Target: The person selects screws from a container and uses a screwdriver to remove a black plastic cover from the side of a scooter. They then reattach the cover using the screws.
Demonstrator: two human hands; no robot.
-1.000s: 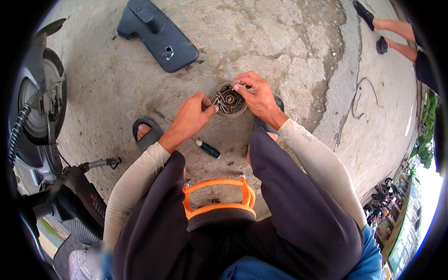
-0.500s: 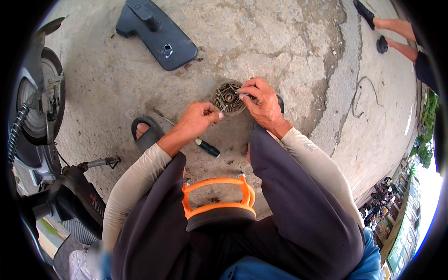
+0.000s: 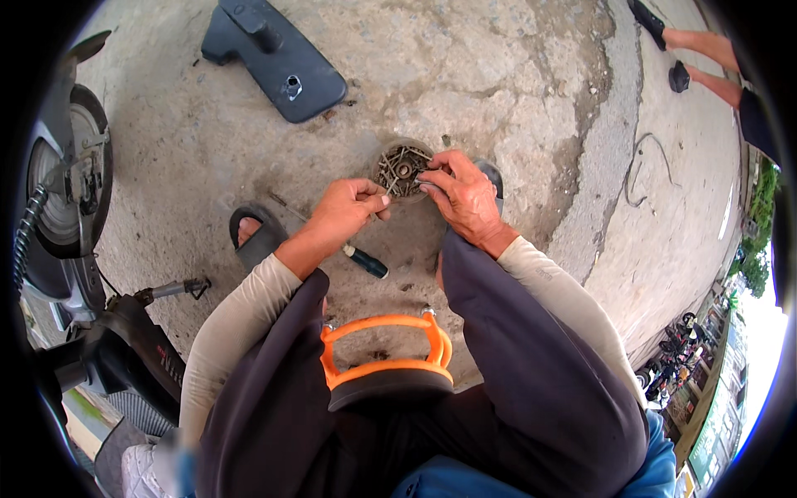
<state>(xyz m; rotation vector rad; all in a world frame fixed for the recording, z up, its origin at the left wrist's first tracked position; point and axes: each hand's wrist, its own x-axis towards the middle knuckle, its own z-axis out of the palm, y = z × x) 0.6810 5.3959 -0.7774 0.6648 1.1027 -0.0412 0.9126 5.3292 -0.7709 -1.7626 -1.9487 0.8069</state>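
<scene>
A round bowl (image 3: 403, 199) full of loose bolts and screws (image 3: 390, 164) sits on the concrete between my feet, with a ring-like metal piece (image 3: 404, 169) in its middle. At its near left rim, my left hand (image 3: 347, 210) pinches a thin, pale bolt between thumb and forefinger. My right hand (image 3: 466, 199) is over the right side, thumb and fingers pressed together; the small thing in them is too small to name. Beneath my left hand lies a screwdriver (image 3: 366, 261) with a dark green handle, its shaft partly hidden by that hand.
A dark plastic cover (image 3: 278, 62) lies beyond the bowl at far left. Part of a motorbike (image 3: 79, 174) stands on the left. An orange-framed stool (image 3: 386, 365) is between my legs. A bent cable (image 3: 639, 166) lies at right, and another person's legs (image 3: 706, 62) are at far right.
My right hand has shifted slightly nearer to me and down at the bowl's right rim. My left hand stays pinched at the near left rim; the view has shifted a little.
</scene>
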